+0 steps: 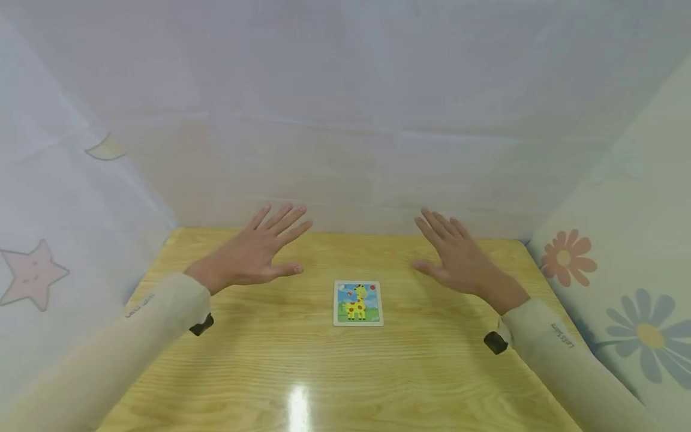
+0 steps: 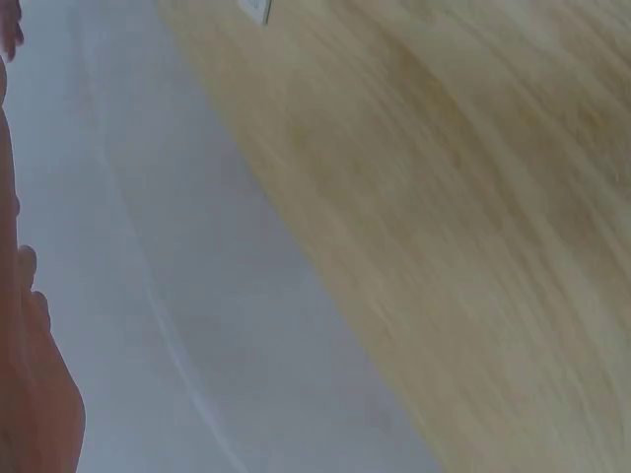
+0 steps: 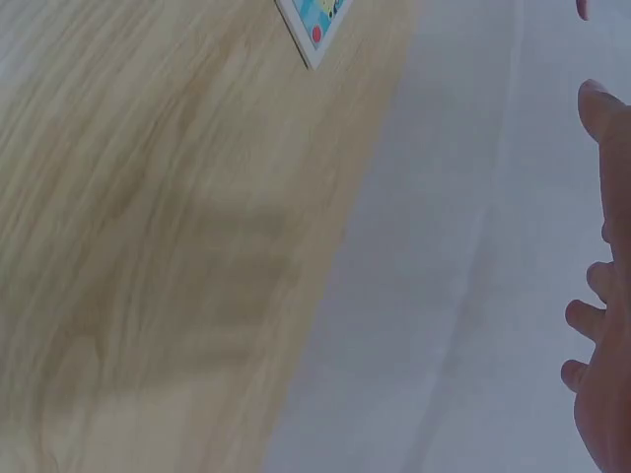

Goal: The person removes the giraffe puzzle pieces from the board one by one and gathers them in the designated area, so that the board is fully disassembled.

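A small square picture puzzle or card (image 1: pixel 358 303) with a white border lies flat on the wooden table; it shows a yellow giraffe with red spots. To its left, my left hand (image 1: pixel 254 252) is held above the table, fingers spread and straight, holding nothing. On the other side my right hand (image 1: pixel 459 261) hovers likewise, fingers extended, apart from the picture. In the right wrist view a corner of the picture (image 3: pixel 317 25) shows at the top, with part of the right hand (image 3: pixel 616 296) at the edge. The left wrist view catches only a sliver of the left hand (image 2: pixel 35 394).
The light wooden table (image 1: pixel 243 366) ends at a pale cloth wall (image 1: pixel 345 168) behind it. A left cloth side carries a pink star (image 1: pixel 35 275) and a moon; the right one has a red flower (image 1: pixel 567 258) and a blue flower (image 1: pixel 648 336).
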`<state>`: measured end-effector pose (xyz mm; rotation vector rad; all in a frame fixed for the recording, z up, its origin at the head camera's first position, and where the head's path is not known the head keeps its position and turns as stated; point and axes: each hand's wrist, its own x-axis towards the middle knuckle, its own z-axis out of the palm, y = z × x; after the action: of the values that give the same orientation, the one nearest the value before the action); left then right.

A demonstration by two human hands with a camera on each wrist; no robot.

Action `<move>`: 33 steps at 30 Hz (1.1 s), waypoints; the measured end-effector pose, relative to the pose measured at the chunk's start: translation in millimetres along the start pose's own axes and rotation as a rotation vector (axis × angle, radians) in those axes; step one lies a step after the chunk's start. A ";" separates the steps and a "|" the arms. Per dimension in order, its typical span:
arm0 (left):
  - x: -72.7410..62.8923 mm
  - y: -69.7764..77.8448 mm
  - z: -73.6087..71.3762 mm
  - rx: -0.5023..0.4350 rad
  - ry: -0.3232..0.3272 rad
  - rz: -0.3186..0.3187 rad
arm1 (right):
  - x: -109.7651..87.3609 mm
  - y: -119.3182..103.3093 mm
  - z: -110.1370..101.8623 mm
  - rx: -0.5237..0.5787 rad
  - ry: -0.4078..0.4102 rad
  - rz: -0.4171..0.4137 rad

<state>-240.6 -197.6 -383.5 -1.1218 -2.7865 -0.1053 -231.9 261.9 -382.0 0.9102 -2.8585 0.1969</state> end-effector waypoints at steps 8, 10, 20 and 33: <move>0.2 13.9 22.6 -0.125 -0.016 -0.045 | 4.5 -8.4 33.9 0.115 0.007 0.011; -0.5 14.5 29.1 -0.143 -0.023 -0.062 | 7.1 -13.3 43.5 0.145 0.006 0.012; -3.7 22.8 69.9 -0.289 -0.045 -0.130 | 19.4 -42.6 81.8 0.272 -0.034 0.066; 1.2 44.6 111.0 -0.441 -0.121 -0.170 | 35.8 -70.7 115.2 0.297 -0.141 0.074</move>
<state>-221.6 -151.9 -492.4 -0.9913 -3.0519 -0.7229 -229.9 165.5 -483.3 0.8991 -3.0489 0.6026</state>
